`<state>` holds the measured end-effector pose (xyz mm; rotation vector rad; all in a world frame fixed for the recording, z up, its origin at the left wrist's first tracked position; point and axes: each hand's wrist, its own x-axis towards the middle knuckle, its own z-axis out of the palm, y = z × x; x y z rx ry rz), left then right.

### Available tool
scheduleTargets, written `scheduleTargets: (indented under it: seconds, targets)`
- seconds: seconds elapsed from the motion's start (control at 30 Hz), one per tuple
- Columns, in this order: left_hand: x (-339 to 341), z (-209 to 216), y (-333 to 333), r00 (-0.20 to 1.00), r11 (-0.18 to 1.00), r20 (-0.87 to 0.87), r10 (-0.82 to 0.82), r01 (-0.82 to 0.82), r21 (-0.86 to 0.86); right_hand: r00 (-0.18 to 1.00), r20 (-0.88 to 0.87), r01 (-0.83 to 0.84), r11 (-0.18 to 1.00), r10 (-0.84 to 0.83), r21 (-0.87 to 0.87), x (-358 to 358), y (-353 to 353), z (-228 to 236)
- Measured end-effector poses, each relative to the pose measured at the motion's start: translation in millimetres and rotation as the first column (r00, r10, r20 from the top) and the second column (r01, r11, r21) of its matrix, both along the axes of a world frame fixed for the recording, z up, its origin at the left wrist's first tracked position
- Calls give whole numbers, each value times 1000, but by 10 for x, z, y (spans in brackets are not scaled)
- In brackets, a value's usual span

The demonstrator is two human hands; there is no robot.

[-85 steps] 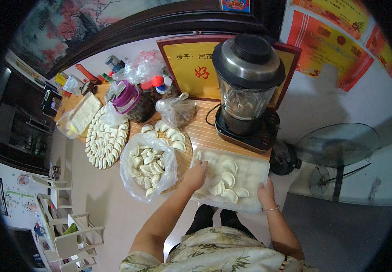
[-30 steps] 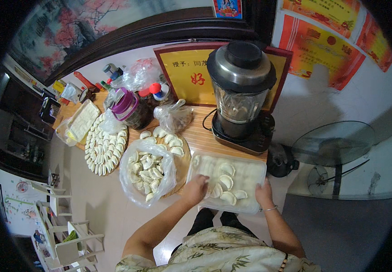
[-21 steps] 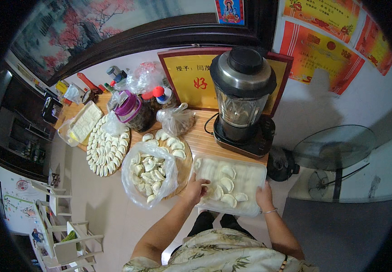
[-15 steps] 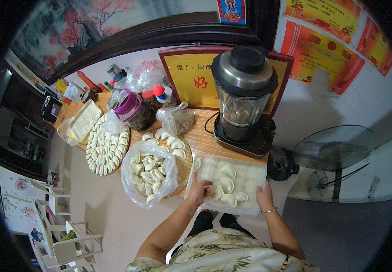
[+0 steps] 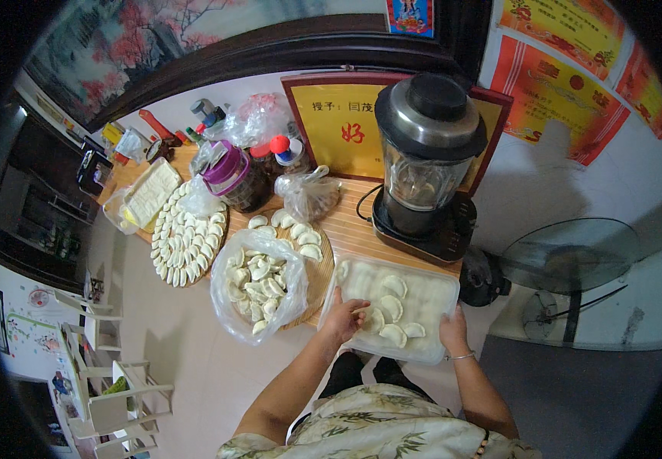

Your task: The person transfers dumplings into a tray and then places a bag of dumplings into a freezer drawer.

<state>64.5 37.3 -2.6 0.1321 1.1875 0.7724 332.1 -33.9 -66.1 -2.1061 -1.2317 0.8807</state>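
Observation:
A white translucent plastic tray (image 5: 427, 350) sits at the table's near edge, partly jutting over it. Several pale half-moon dumplings (image 5: 393, 334) lie inside, on a row of blurry white shapes. My left hand (image 5: 341, 320) grips the tray's left side, its thumb reaching over the rim near the dumplings. On the opposite side, my right hand (image 5: 453, 334) is closed round the right edge. Left of the tray, a clear plastic bag (image 5: 220, 300) stands open, filled with dumplings. It rests on a round wooden board (image 5: 320, 281), where more dumplings (image 5: 308, 239) lie along the far side.
Behind the tray stands a blender (image 5: 426, 153) on a black base. A tied plastic bag (image 5: 308, 195) and a purple-lidded jar (image 5: 227, 172) are farther left. Another round board of dumplings (image 5: 185, 243) lies beyond, beside a white tray (image 5: 155, 191). A fan (image 5: 572, 256) stands at right.
The view has shifted slightly, so the table and its things appear a little farther right. Both hands keep their hold on the tray, and the dumplings in it look unchanged.

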Motion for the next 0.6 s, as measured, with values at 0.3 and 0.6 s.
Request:
scheduleTargets:
  seconds: [0.3, 0.6]
  targets:
    - [24, -104, 171, 997, 996, -6, -75, 75, 44, 997, -69, -53, 994, 46, -93, 85, 16, 118]
    - [-171, 68, 197, 783, 906, -607, -136, 346, 244, 999, -44, -33, 994, 28, -104, -19, 73, 270]
